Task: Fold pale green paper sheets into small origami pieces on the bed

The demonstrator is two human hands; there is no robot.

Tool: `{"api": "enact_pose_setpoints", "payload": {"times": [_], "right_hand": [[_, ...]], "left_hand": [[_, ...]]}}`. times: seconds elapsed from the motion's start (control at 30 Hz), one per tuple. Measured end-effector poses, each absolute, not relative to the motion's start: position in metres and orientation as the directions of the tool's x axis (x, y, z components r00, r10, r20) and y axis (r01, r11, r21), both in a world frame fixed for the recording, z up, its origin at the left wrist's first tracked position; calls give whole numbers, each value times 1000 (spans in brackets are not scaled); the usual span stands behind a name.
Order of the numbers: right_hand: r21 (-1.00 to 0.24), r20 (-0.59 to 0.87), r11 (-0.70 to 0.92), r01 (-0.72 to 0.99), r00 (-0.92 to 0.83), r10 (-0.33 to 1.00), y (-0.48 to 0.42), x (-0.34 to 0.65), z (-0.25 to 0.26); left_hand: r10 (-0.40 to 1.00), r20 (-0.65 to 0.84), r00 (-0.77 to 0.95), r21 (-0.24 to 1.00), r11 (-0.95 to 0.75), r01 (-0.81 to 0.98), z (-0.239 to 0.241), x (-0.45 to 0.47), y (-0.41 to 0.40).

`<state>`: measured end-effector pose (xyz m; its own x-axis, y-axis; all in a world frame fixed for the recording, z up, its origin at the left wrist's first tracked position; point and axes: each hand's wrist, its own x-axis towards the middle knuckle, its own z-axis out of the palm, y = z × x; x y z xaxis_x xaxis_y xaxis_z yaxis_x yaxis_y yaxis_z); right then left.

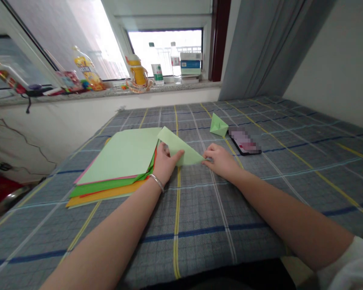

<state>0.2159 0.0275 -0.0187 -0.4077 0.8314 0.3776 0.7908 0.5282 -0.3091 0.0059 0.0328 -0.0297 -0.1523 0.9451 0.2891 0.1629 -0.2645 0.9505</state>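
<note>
A folded piece of light green paper [180,146], roughly triangular, is held between my two hands just above the checked cloth. My left hand [167,159], with a silver bangle at the wrist, grips its lower left side, thumb on the front face and fingers behind. At the paper's right-hand point, my right hand [216,160] pinches the tip between thumb and fingers. Beside my left hand lies a stack of coloured paper [121,155], pale green on top with pink, green, red and orange edges below. Farther back stands a small folded green paper shape [219,125].
A phone [245,141] lies on the checked cloth [199,217], right of the small paper shape. Along the window sill [109,93] stand a yellow drinking bottle [137,72], two clear plastic bottles, a juice bottle [89,68] and stacked boxes [190,64]. A grey curtain [257,48] hangs at the back right.
</note>
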Motion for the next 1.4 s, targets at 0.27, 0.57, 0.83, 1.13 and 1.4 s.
{"api": "enact_pose_setpoints", "payload": {"times": [0.27, 0.57, 0.83, 1.13, 1.4], "right_hand": [[-333, 340, 326, 885, -209, 917, 40, 221, -23], [-362, 326, 557, 748, -458, 827, 56, 225, -42], [-492, 289, 577, 652, -503, 815, 58, 228, -42], [-694, 256, 491, 527, -456, 852, 40, 237, -32], [-660, 246, 481, 577, -439, 864, 32, 237, -25]], "left_hand": [[747, 515, 421, 508, -661, 552, -25, 11, 17], [440, 233, 867, -23, -889, 457, -10, 25, -1], [416, 135, 899, 98, -909, 406, -14, 24, -6], [677, 139, 722, -100, -716, 691, -20, 24, -3], [754, 104, 649, -63, -646, 761, -19, 36, 1]]}}
